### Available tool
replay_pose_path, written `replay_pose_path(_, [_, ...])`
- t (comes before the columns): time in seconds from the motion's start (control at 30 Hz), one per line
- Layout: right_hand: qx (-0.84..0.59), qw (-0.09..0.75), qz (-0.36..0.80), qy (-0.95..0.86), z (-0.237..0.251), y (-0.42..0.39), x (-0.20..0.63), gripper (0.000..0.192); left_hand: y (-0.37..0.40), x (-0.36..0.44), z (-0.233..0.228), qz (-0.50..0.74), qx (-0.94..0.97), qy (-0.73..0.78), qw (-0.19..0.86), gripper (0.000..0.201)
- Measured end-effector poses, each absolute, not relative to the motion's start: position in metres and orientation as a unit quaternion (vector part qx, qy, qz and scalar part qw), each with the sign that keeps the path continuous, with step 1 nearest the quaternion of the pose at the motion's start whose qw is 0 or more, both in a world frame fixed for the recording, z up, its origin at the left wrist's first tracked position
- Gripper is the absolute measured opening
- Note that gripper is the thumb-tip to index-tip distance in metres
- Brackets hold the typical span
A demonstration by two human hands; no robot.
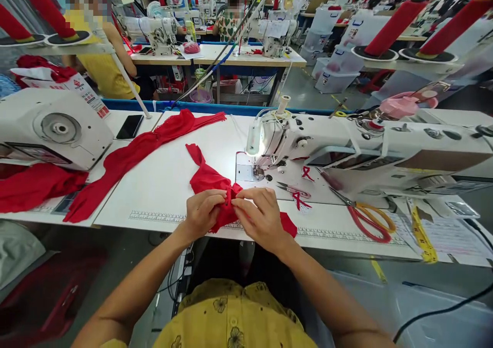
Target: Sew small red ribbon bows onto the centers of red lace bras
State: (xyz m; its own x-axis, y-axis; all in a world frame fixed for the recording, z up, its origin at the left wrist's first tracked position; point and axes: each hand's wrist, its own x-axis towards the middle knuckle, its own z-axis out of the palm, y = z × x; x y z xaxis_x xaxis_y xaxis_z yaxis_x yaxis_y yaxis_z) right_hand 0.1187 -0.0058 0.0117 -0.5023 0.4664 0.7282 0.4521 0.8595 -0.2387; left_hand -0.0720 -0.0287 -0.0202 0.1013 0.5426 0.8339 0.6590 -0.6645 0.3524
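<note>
A piece of red fabric (208, 177) lies bunched at the front of the white sewing table (154, 184). My left hand (204, 212) pinches it from the left, near a gathered seam in the middle. From the other side my right hand (262, 217) grips the same cloth, its fingertips close to the left ones. One end of the fabric spreads up and left, and another corner shows beneath my right hand. Behind it stands a sewing machine (300, 137) with its lamp lit, its needle area apart from the cloth.
Orange-and-red-handled scissors (370, 219), small thread snips (295, 189), red ribbon scraps (300, 201) and a yellow tape measure (421, 235) lie to the right. Long red fabric (127, 158), a phone (130, 127) and a second machine (54, 127) are left. Co-workers sit beyond.
</note>
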Motion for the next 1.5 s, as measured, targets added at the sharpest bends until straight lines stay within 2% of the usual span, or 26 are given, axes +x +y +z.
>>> replay_pose_path(0.27, [-0.247,0.471,-0.063,-0.844,-0.007,-0.009,0.124,0.025,-0.061,-0.068,-0.015,-0.552,-0.715,-0.428,0.009,0.033])
replay_pose_path(0.37, [-0.248,0.47,-0.061,-0.845,-0.015,-0.01,0.126,0.029,-0.07,-0.06,-0.015,-0.517,-0.709,-0.471,0.094,0.037])
replay_pose_path(0.5, [-0.243,0.46,-0.049,-0.853,-0.021,-0.013,0.127,0.033,-0.068,-0.057,-0.022,-0.466,-0.713,-0.477,0.215,0.027])
replay_pose_path(0.7, [-0.253,0.452,-0.057,-0.853,-0.02,-0.016,0.126,0.027,-0.071,-0.067,-0.042,-0.445,-0.743,-0.43,0.257,0.022])
replay_pose_path(1.13, [-0.262,0.451,-0.033,-0.852,-0.027,-0.014,0.123,0.023,-0.071,-0.068,-0.048,-0.474,-0.742,-0.436,0.187,0.027])
replay_pose_path(1.27, [-0.274,0.439,-0.016,-0.856,-0.012,0.001,0.107,0.017,-0.036,-0.075,-0.017,-0.51,-0.717,-0.44,0.178,0.025])
replay_pose_path(1.37, [-0.317,0.476,-0.044,-0.819,0.007,0.017,0.091,0.009,-0.015,-0.075,0.017,-0.491,-0.688,-0.505,0.175,0.013])
replay_pose_path(1.43, [-0.329,0.507,-0.086,-0.792,0.016,0.024,0.088,0.01,-0.019,-0.066,0.033,-0.502,-0.648,-0.562,0.109,0.007])
replay_pose_path(1.5, [-0.315,0.513,-0.127,-0.788,0.015,0.026,0.093,0.015,-0.034,-0.051,0.036,-0.514,-0.634,-0.576,-0.057,0.008])
